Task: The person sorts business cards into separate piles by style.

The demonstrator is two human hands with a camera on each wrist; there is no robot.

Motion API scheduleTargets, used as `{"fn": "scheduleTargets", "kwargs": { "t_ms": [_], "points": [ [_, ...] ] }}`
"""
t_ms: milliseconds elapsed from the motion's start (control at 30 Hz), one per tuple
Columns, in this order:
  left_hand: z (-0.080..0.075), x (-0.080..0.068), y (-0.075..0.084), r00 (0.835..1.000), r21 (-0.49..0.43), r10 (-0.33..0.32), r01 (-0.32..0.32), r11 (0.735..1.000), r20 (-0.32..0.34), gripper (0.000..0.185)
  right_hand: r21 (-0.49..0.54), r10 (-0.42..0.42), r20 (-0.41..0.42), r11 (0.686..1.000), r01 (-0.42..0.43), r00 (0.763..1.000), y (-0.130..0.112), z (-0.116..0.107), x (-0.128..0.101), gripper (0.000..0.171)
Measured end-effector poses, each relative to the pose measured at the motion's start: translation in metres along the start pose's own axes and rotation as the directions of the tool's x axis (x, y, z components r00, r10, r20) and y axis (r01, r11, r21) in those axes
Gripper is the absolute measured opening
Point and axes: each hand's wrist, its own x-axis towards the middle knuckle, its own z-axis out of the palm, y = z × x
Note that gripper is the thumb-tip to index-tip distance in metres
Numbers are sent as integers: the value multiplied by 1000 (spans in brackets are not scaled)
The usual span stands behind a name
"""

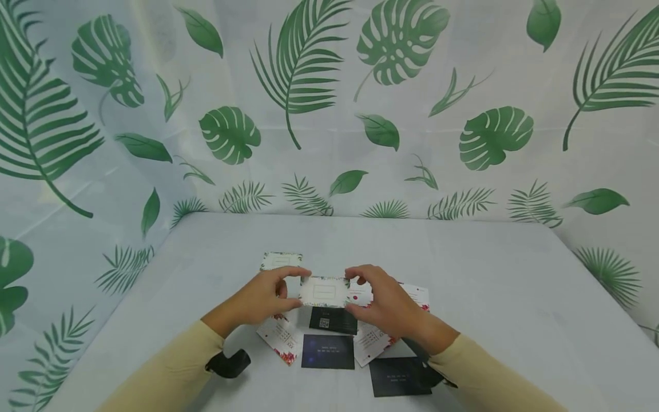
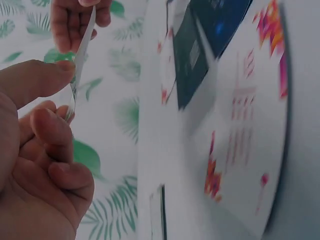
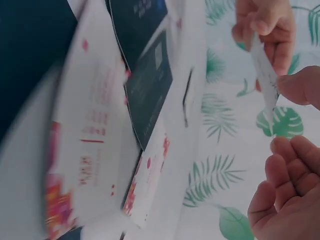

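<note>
White with a leafy border, the card (image 1: 324,292) was pinched at its left end by the left hand (image 1: 265,298) and at its right end by the right hand (image 1: 383,303), above cards spread on the desk (image 1: 515,320).

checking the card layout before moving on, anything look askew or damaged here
Nothing looks damaged. The cards on the table lie loosely, though: white floral cards sit tilted and partly overlap the dark cards. Left hand and right hand pinch one white card above them.
</note>
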Motion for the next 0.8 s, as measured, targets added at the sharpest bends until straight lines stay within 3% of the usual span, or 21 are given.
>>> {"fn": "scheduleTargets", "kwargs": {
  "t_ms": [167, 367, 633, 800],
  "points": [
    [-17, 12, -13, 997, -16, -67, 67, 998, -34, 55, -17, -10, 6, 1000, 10, 1000, 5, 8, 30, 56],
    [-32, 28, -32, 991, 80, -125, 128, 989, -39, 57, -30, 15, 57, 999, -13, 998, 10, 18, 62, 55],
    [-51, 43, -56, 989, 206, -148, 146, 968, -3, 56, -5, 105, 117, 994, -105, 988, 16, 39, 99, 54],
    [-62, 50, -65, 984, 268, -172, 158, 950, 33, 56, -44, 164, 164, 986, -159, 973, 16, 49, 113, 54]
  ]
}}
